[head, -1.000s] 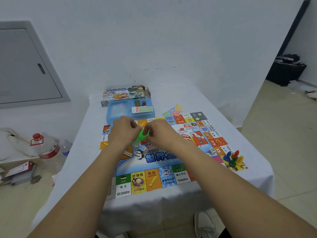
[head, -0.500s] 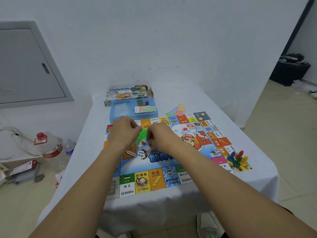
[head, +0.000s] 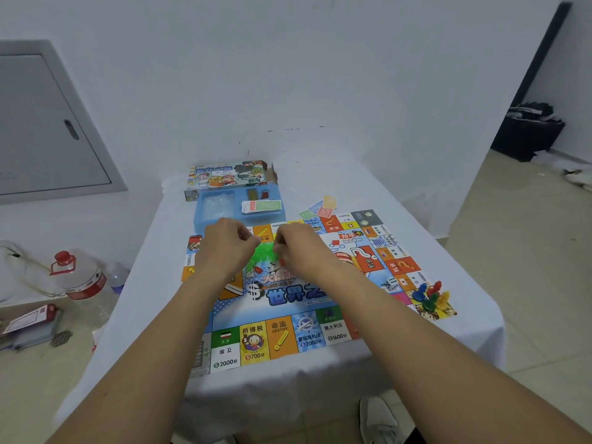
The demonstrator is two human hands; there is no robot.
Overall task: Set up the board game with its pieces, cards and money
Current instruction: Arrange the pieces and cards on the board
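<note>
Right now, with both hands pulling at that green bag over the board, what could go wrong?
1. The green bag held between left hand and right hand may burst; red pieces already lie below.
2. Forearms might nudge the board, which lies close to the table edge.
3. Spilled pieces might topple the pawns.

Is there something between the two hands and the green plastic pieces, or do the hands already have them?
Nothing visible stands between. The left hand and the right hand both pinch the green plastic pieces above the game board.
</note>
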